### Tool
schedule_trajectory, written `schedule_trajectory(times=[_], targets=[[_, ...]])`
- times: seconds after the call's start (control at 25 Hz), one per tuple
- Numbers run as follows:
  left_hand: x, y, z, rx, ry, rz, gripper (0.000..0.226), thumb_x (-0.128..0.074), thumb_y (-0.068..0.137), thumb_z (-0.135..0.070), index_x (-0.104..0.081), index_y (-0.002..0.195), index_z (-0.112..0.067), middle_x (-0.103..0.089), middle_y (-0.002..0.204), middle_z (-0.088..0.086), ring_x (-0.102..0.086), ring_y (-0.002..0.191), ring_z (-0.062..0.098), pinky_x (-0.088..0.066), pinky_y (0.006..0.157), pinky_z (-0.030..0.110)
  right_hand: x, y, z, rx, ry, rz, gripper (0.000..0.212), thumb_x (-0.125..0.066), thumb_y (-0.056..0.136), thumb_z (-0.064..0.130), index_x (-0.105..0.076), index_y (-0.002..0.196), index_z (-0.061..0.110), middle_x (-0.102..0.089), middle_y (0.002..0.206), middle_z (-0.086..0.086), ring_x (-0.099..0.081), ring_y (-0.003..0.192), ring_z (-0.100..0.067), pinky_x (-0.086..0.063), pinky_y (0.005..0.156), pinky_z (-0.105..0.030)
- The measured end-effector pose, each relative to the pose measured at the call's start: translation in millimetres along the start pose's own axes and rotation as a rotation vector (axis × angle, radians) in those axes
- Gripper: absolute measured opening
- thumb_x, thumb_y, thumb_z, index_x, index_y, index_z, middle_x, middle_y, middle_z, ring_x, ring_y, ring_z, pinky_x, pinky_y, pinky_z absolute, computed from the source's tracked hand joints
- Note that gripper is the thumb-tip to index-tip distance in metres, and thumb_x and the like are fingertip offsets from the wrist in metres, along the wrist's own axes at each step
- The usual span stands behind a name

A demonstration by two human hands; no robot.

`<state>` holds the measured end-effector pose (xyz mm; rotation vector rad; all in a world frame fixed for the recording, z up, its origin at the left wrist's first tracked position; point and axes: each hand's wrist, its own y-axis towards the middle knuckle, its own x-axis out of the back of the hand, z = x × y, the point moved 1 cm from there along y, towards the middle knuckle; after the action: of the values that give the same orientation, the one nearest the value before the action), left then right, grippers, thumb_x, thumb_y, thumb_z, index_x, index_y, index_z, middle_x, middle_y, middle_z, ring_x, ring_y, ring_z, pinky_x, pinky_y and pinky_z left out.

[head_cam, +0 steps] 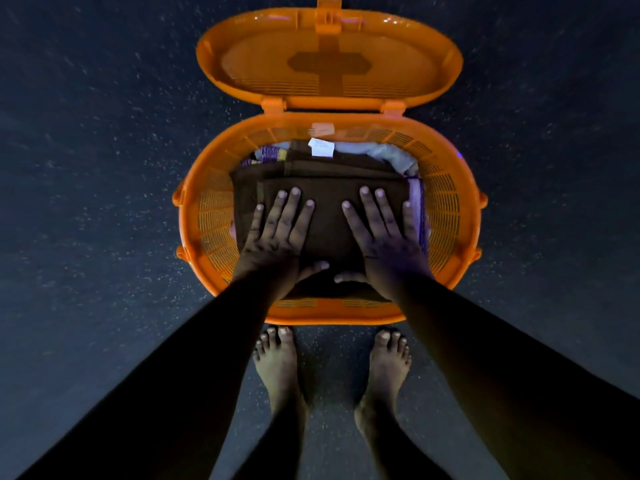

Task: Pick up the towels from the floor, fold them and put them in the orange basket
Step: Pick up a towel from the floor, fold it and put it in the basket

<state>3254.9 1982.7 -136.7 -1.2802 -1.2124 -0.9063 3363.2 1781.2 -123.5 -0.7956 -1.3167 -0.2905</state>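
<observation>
An oval orange basket stands on the dark floor straight below me. A folded brown towel lies on top of the pile inside it. My left hand presses flat on the towel's left half, fingers straight and spread. My right hand presses flat on its right half the same way. Both thumbs reach under the towel's near edge. Under the brown towel show a white towel, a purple towel at the right and a purple-and-yellow striped cloth at the back left.
The basket's orange lid is hinged open and lies flat beyond the basket. A white paper tag hangs at the back rim. My bare feet stand just before the basket's near rim. Dark speckled floor surrounds everything.
</observation>
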Motion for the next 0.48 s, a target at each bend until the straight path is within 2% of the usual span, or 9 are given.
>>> schedule_trajectory(times=[0.16,0.32,0.4,0.48], targets=[[-27,2,1,-0.016,-0.001,-0.020,0.110,-0.052,0.080,-0.082,-0.020,0.161,-0.015,-0.014,0.169,0.013,-0.014,0.156,0.030,-0.016,0.124,0.056,-25,11,-6,0.041,0.019,0.036,0.127,-0.044,0.065,0.093,-0.004,0.163,0.023,0.000,0.170,-0.015,-0.002,0.157,-0.033,-0.012,0.121,-0.063],[-25,7,0,0.018,-0.026,0.125,0.110,-0.043,0.079,-0.083,-0.017,0.161,-0.016,-0.013,0.169,0.012,-0.013,0.156,0.029,-0.014,0.124,0.056,-25,9,6,0.018,0.050,0.098,0.126,-0.050,0.064,0.091,-0.009,0.163,0.025,-0.001,0.171,-0.013,-0.004,0.157,-0.031,-0.013,0.120,-0.064],[7,10,0,0.009,-0.041,0.276,0.111,-0.043,0.077,-0.083,-0.014,0.162,-0.018,-0.010,0.170,0.010,-0.011,0.157,0.028,-0.014,0.123,0.055,11,16,-1,0.000,0.160,0.182,0.124,-0.058,0.066,0.086,-0.005,0.163,0.028,0.002,0.171,-0.008,-0.002,0.158,-0.028,-0.011,0.122,-0.063],[55,0,3,0.017,-0.052,0.380,0.110,-0.046,0.079,-0.082,-0.009,0.163,-0.021,-0.005,0.171,0.008,-0.006,0.157,0.027,-0.010,0.124,0.053,68,11,-6,-0.027,0.205,0.241,0.114,-0.063,0.075,0.077,-0.007,0.162,0.028,-0.003,0.171,-0.005,-0.007,0.157,-0.026,-0.014,0.123,-0.059]])
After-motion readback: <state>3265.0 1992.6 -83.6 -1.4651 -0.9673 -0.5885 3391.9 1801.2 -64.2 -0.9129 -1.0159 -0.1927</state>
